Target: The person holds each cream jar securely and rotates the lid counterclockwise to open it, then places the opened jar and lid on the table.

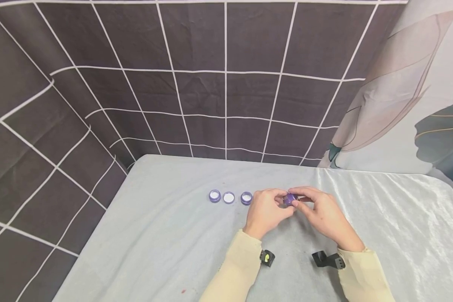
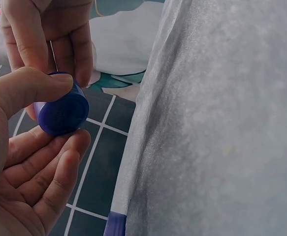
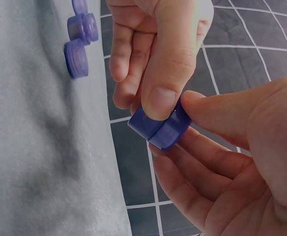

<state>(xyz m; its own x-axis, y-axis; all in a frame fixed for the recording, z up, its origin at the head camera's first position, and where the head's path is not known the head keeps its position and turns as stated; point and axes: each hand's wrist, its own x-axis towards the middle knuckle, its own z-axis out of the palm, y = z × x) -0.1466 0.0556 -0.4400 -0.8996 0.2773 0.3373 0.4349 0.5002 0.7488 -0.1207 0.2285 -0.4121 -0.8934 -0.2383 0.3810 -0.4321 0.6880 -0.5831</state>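
Above the cloth-covered table, both hands hold one small purple jar (image 1: 290, 199). My left hand (image 1: 266, 209) pinches one side of it between thumb and fingers, and my right hand (image 1: 324, 212) pinches the other. In the right wrist view a seam runs round the jar (image 3: 155, 129), with the left thumb on one half and the right thumb and fingers on the other. Its flat round end (image 2: 64, 114) faces the left wrist camera. To the left lie an open purple jar (image 1: 214, 201), a white-lined round piece (image 1: 228, 197) and another open purple jar (image 1: 246, 203).
Pale velvety cloth (image 1: 154, 235) covers the table. Behind it hangs a dark cloth with a white grid (image 1: 196, 92), with a leaf-print curtain (image 1: 392, 105) at the right. A black wrist camera (image 1: 267, 258) juts from the left cuff, another (image 1: 326, 260) from the right.
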